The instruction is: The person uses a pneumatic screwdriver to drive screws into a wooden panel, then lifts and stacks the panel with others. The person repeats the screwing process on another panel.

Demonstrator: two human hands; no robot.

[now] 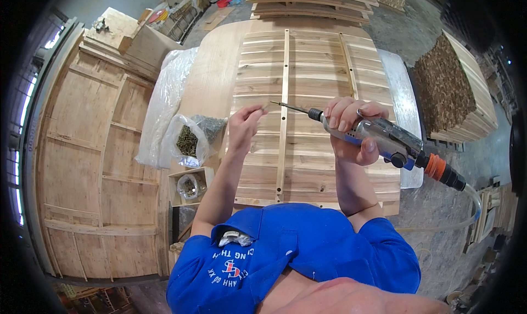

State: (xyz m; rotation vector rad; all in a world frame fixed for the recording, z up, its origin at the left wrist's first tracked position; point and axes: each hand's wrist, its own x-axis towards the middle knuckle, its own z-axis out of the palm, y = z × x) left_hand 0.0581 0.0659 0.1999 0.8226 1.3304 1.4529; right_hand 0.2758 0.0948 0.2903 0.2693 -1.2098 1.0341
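Note:
My right hand [354, 122] is wrapped around an air screwdriver [390, 144] with a grey body and a blue underside. Its long thin bit [293, 107] points left above the slatted wooden panel [324, 155]. Close to the bit's tip, my left hand [246, 124] is closed in a pinch; whatever small piece lies between its fingertips is too small to name. Pale battens [284, 83] with dark holes run lengthwise across the panel's slats. Beside my left forearm lies an open clear plastic bag [206, 127] of small brass-coloured fasteners that look like screws.
A clear hose [473, 201] trails from the screwdriver at the right. Below the bag stands a small wooden box [206, 177]. Stacked slats [466, 89] stand at the right, stacked panels [313, 1] at the far end. A large wooden frame [71, 149] fills the left side.

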